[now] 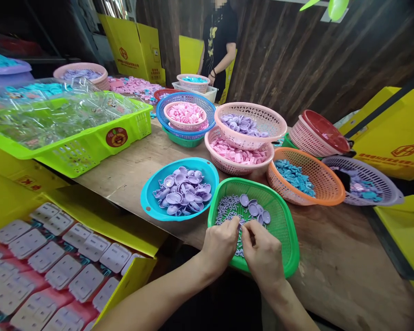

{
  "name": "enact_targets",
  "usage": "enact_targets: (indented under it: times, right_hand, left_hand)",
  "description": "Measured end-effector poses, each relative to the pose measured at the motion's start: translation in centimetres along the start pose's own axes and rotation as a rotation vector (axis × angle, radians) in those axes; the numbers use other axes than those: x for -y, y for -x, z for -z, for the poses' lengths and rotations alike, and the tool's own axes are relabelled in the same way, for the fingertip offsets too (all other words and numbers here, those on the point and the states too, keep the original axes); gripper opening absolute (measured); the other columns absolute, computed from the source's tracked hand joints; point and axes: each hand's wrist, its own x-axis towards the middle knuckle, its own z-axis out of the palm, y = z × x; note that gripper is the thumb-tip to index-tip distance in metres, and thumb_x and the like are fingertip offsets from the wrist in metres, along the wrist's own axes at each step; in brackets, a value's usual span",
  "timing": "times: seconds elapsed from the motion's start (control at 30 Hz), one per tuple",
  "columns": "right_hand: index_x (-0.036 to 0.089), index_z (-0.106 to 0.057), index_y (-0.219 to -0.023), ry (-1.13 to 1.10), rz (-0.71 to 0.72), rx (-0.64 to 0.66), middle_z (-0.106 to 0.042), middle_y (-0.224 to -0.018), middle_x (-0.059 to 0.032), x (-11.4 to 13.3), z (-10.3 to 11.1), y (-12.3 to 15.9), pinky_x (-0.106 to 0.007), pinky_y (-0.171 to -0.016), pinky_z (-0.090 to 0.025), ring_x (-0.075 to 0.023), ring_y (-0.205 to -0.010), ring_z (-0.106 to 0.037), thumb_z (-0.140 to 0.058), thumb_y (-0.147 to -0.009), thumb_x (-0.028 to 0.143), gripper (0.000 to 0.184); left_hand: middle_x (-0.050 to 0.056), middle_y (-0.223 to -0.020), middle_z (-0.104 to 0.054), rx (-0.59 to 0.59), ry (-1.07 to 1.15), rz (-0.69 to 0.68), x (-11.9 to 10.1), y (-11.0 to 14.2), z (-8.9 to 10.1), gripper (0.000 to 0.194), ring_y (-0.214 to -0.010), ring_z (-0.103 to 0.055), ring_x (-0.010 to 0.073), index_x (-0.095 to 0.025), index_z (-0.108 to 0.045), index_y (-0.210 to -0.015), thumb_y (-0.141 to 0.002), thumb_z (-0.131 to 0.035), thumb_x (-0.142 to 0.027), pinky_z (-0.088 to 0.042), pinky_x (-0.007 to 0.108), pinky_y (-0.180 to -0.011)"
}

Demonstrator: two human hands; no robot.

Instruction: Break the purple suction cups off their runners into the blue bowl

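My left hand (221,242) and my right hand (264,252) are close together over the near part of a green basket (291,239). Both are closed in a pinch, fingertips almost meeting. Whatever they hold is small and mostly hidden by the fingers; a bit of purple shows near the left fingertips. Inside the basket lie many tiny purple stick-like pieces (227,205) and several shallow round purple cups (253,209). Just left of it, a turquoise bowl (146,191) holds a heap of purple cup-shaped pieces (179,192).
Behind stand stacked pink baskets (221,161), a blue basket (162,117) and an orange basket (326,195) of teal parts. A lime-green crate (131,126) of bagged items is at left. Below it, a yellow carton (143,276) holds packed toys. A person (221,41) stands across the table.
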Motion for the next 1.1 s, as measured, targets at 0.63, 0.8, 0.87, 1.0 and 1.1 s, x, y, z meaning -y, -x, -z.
enact_targets:
  times: [0.63, 0.8, 0.87, 1.0, 1.1]
  right_hand:
    - [0.017, -0.062, -0.083, 0.562, -0.178, 0.527, -0.066, -0.084, -0.0118, -13.1, -1.5, -5.0, -0.028, -0.062, -0.039, -0.0245, -0.077, -0.063, -0.059, -0.075, 0.030, 0.016]
    - [0.013, -0.063, -0.078, 0.605, -0.167, 0.544, -0.065, -0.081, -0.0145, -12.5, -2.0, -5.5, -0.027, -0.060, -0.038, -0.0235, -0.074, -0.063, -0.054, -0.077, 0.021, 0.012]
    - [0.016, -0.062, -0.078, 0.591, -0.136, 0.535, -0.065, -0.077, -0.0104, -11.4, -1.5, -5.1, -0.026, -0.059, -0.038, -0.0204, -0.071, -0.062, -0.048, -0.082, 0.024, 0.016]
    - [0.020, -0.059, -0.082, 0.365, 0.153, 0.469, -0.063, -0.078, -0.0041, -7.9, -0.5, -3.7, -0.023, -0.062, -0.038, -0.0151, -0.072, -0.059, -0.040, -0.087, 0.025, 0.021]
    - [0.019, -0.059, -0.089, 0.127, 0.288, 0.401, -0.062, -0.083, -0.0042, -6.2, -0.2, -3.7, -0.024, -0.067, -0.039, -0.0149, -0.076, -0.058, -0.038, -0.088, 0.023, 0.022]
  left_hand:
    - [0.015, -0.121, -0.043, -0.420, -0.370, -0.001, 5.3, -7.7, 7.8, 0.047, -0.117, -0.033, 0.0293, -0.014, -0.040, -0.124, -0.078, -0.048, -0.020, -0.030, 0.046, -0.096]
    - [0.009, -0.109, -0.051, -0.173, 0.098, -0.083, 1.6, -5.9, 3.2, 0.040, -0.104, -0.047, 0.0199, -0.019, -0.044, -0.120, -0.080, -0.043, -0.015, -0.039, 0.037, -0.090]
    - [0.007, -0.098, -0.058, -0.012, 0.324, 0.017, 1.3, -5.6, 1.8, 0.037, -0.089, -0.055, 0.0173, -0.018, -0.046, -0.118, -0.081, -0.042, -0.020, -0.045, 0.031, -0.079]
    - [0.003, -0.073, -0.061, 0.354, 0.691, 0.268, 1.8, -5.8, -0.2, 0.045, -0.053, -0.058, 0.0144, -0.015, -0.043, -0.120, -0.082, -0.038, -0.039, -0.045, 0.025, -0.048]
    - [-0.001, -0.056, -0.054, 0.398, 0.686, 0.296, 2.2, -5.9, -0.5, 0.037, -0.038, -0.051, 0.0115, -0.014, -0.054, -0.104, -0.082, -0.036, -0.039, -0.036, 0.021, -0.038]
